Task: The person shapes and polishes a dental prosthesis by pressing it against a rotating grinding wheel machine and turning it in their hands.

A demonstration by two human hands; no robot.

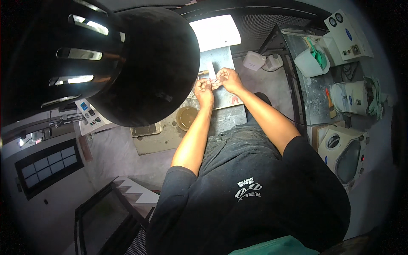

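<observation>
Under bright light at the metal bench point(224, 95), both my hands meet at a small pale piece too tiny to name. My left hand point(205, 91) pinches at it with closed fingers. From the other side my right hand point(230, 80) has its thumb and fingertips pressed together on the same spot. Just beyond the left fingers lies a brownish-gold stick-like thing point(204, 73), partly hidden by the black lamp shade. An upright white piece point(211, 70) stands beside it. A small pink-red curved piece point(234, 99) rests on the bench below my right wrist.
A big black lamp shade point(153, 68) covers the upper left. Left of my forearm sits a round brown bowl point(187, 118). White jugs point(254, 60) stand on the floor. The right-hand counter point(304, 91) carries a white tub point(311, 63) and several machines.
</observation>
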